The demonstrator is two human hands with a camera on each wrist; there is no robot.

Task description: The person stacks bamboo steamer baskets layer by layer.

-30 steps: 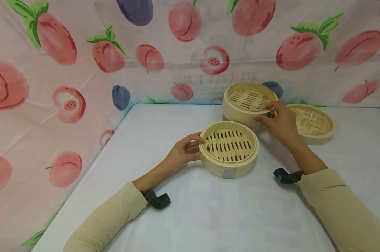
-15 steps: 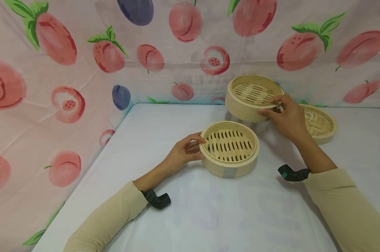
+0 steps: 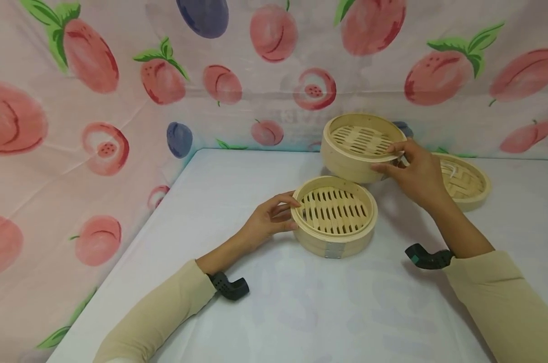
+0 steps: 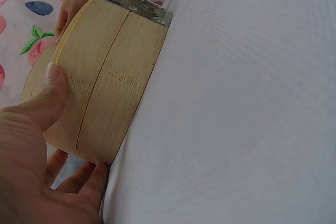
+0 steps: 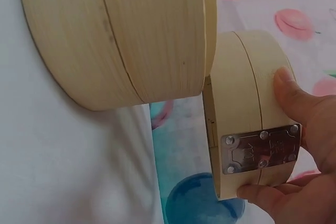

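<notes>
My left hand holds the left side of a round bamboo steamer basket that stands on the table. In the left wrist view its thumb lies on the basket wall near the rim, with several fingers at the far side. Behind it, a second bamboo steamer basket is held up off the table, slightly tilted, by my right hand. The right wrist view shows thumb and fingers gripping that basket's wall on either side of its metal plate. Both baskets have slatted bottoms.
A woven bamboo lid lies at the back right, partly behind my right hand. White cloth covers the table. A fruit-print cloth hangs behind and to the left.
The right hand has raised the second basket off the table, moved it rightward, then brought it slightly down and left toward the front basket. The left hand stays on the front basket.
</notes>
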